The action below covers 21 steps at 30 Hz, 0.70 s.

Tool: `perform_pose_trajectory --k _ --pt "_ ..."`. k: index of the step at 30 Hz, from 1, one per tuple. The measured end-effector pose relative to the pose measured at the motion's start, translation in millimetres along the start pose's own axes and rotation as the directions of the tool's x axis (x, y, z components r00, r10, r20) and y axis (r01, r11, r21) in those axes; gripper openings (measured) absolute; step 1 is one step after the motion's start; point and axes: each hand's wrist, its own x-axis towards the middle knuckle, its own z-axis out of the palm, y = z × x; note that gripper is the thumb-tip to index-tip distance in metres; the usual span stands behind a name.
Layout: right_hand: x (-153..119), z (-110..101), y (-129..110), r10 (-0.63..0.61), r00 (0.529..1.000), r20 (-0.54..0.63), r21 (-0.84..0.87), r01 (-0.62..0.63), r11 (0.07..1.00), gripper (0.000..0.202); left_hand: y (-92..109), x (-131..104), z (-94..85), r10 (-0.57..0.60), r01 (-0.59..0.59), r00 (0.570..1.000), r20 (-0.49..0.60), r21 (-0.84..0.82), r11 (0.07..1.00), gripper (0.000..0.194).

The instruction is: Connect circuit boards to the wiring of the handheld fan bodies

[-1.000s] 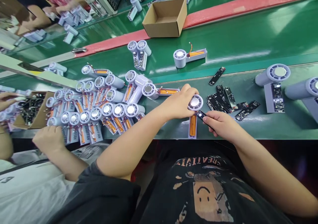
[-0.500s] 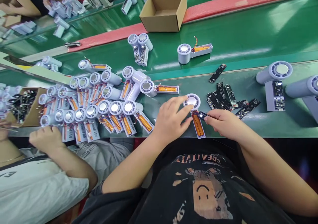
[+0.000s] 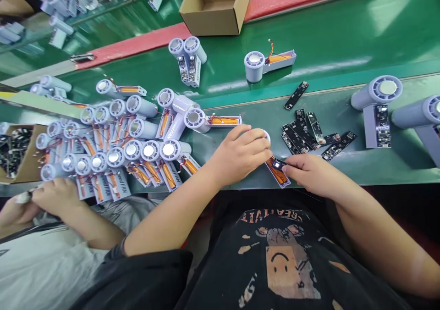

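Fingers [image 3: 256, 146] of the left hand [image 3: 237, 156] are half-curling over a fan [image 3: 277, 176], grip hidden; the right hand [image 3: 305, 170] is pinching a circuit board [image 3: 278, 164]; more fan is being covered than earlier.

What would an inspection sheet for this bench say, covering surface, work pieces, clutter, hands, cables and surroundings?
Surface: green bench, some glare.
Work pieces: fan, mostly hidden by a hand; black board at its handle, contact unclear.
Clutter: loose boards piled; more fans crowded on the left.
Hands: left hand over the fan's head, grip unclear; right hand pinches the board.
Cables: thin wires rise from one farther fan.
Surroundings: open cardboard box; neighbour's hands on the left.
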Motion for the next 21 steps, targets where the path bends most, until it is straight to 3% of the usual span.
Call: perform_pose_trajectory --k 4,9,12,16,21 --pt "1.7 -0.4 2.3 -0.041 0.999 -0.019 -0.008 0.041 0.999 0.032 -2.7 22.4 -10.4 0.045 -0.034 0.979 0.198 -0.059 0.998 0.036" --pt "3.7 -3.6 5.9 -0.027 1.0 -0.003 0.034 0.027 0.999 0.03 -16.6 40.3 -6.8 0.115 -0.04 0.917 0.382 -0.2 0.979 0.02" --pt "4.3 -6.1 6.8 -0.033 0.999 0.004 0.054 0.032 0.998 0.03 -19.2 46.8 -5.7 0.075 0.035 0.906 0.416 -0.25 0.968 0.019" --pt "6.1 -8.3 7.5 -0.036 0.999 0.019 0.012 0.036 0.999 0.031 -10.7 53.2 -1.6 -0.072 0.182 0.888 0.454 -0.204 0.962 0.024" --pt "6.9 -8.0 5.9 -0.067 0.998 0.01 -0.026 0.067 0.997 0.03 1.9 53.8 5.8 -0.177 0.234 0.893 0.415 -0.092 0.968 0.021"
